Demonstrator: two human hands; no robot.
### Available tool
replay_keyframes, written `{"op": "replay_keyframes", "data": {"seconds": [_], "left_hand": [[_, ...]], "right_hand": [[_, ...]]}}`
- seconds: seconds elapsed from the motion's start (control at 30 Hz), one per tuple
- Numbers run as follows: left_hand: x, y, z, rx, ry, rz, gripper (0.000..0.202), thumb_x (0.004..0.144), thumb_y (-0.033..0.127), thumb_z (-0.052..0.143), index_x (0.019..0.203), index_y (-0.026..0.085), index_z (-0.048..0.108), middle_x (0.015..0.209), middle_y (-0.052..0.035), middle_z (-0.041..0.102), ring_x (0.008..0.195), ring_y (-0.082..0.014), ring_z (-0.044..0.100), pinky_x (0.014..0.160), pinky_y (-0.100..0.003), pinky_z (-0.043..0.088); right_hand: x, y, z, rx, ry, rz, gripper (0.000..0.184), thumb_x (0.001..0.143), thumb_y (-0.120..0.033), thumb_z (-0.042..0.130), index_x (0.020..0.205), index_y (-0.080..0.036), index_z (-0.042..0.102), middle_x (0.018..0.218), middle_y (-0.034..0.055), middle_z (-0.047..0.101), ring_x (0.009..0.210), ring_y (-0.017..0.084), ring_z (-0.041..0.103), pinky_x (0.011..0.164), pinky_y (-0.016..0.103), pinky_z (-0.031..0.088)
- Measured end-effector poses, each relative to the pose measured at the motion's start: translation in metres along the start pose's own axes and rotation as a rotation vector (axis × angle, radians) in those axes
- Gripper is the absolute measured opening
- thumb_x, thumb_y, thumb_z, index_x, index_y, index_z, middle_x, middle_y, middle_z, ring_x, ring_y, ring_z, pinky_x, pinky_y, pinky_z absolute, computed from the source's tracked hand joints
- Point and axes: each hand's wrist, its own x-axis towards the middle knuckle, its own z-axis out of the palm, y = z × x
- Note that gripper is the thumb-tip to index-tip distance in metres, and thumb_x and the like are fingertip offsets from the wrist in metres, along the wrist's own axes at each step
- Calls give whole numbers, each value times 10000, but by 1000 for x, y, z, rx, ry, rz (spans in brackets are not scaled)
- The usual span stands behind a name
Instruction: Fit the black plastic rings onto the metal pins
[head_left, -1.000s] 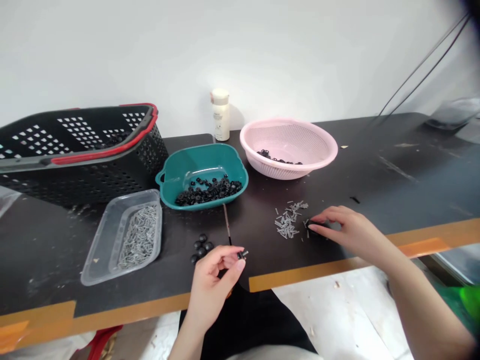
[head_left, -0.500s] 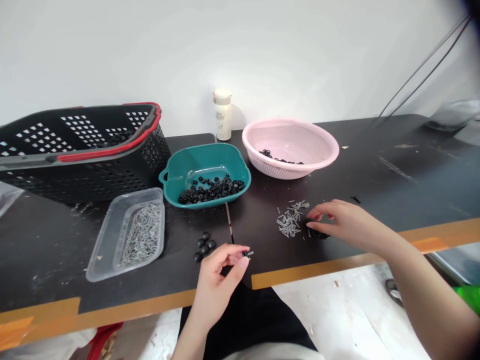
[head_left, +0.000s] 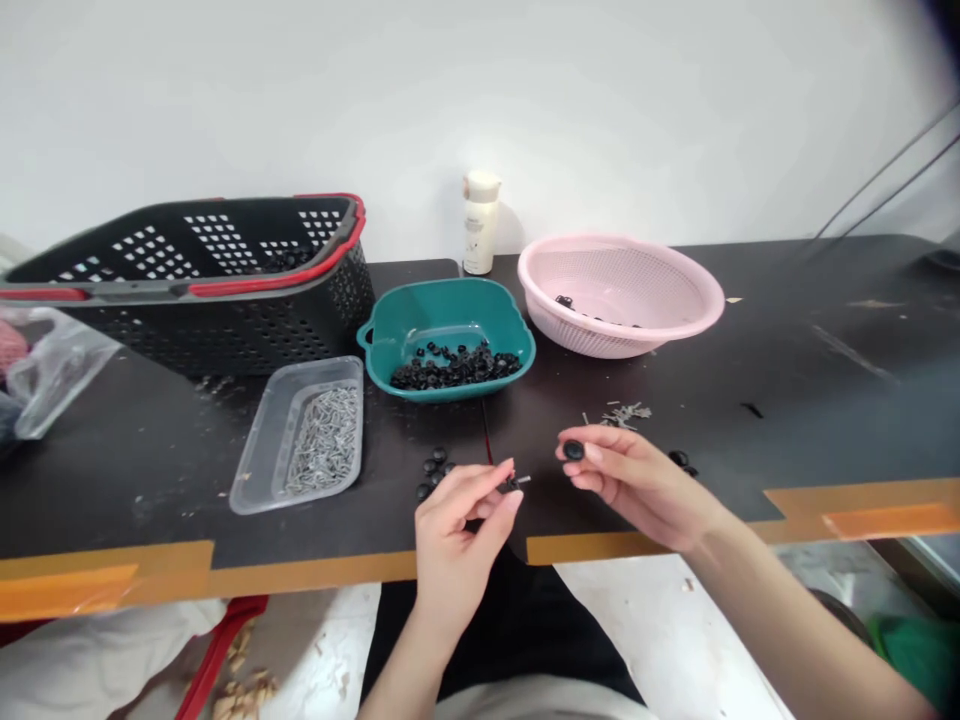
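My left hand (head_left: pixel 459 520) is closed in a pinch on a small black part with a metal pin (head_left: pixel 514 484) sticking out toward the right. My right hand (head_left: pixel 634 482) pinches a round black cap (head_left: pixel 574 450) at its fingertips, a short way right of the pin's tip. Both hands hover over the near edge of the black table (head_left: pixel 787 380). A few black caps (head_left: pixel 433 468) lie on the table just left of my left hand. A scatter of small metal pins (head_left: pixel 621 413) lies behind my right hand, and two black caps (head_left: pixel 681 461) lie right of it.
A teal bowl (head_left: pixel 397 325) holds several black rings. A pink colander (head_left: pixel 660 300) holds a few black parts. A clear tray (head_left: pixel 264 450) holds metal pins. A black basket with red handles (head_left: pixel 225 290) stands at the back left, a white bottle (head_left: pixel 480 222) by the wall, a plastic bag (head_left: pixel 52 365) far left.
My right hand left the pin pile, lifted with a black cap and came left toward my left hand. The left hand kept its pinch. The view shifted, so everything sits further right.
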Motion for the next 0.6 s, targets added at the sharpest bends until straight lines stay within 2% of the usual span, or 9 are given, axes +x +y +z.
{"op": "replay_keyframes", "data": {"seconds": [0.1, 0.2, 0.47, 0.6], "left_hand": [[-2, 13, 2, 71, 22, 21, 239, 807, 172, 692, 1031, 221, 759, 887, -41, 685, 659, -89, 646, 596, -166, 587], [-2, 20, 4, 129, 30, 21, 239, 813, 167, 683, 1036, 218, 755, 891, -38, 689, 703, -95, 665, 634, -167, 603], [-2, 23, 7, 203, 79, -17, 225, 811, 146, 679, 1017, 195, 756, 878, -31, 697, 749, -108, 682, 667, -170, 616], [-4, 23, 6, 205, 80, -21, 221, 813, 156, 682, 1020, 184, 755, 878, -30, 697, 746, -105, 684, 666, -164, 615]], "right_hand": [[6, 19, 19, 119, -47, 26, 231, 666, -321, 854, 862, -227, 779, 786, 0, 775, 691, 95, 729, 707, 160, 598], [9, 28, 28, 175, -89, 19, 204, 667, -294, 857, 838, -226, 770, 761, -15, 767, 677, 89, 722, 690, 156, 596], [8, 32, 38, 157, -32, -4, 193, 632, -284, 874, 770, -201, 768, 739, -5, 744, 650, 100, 694, 681, 201, 598], [7, 32, 40, 155, -10, -10, 193, 601, -282, 891, 731, -206, 770, 710, -18, 743, 638, 88, 691, 668, 179, 596]]}}
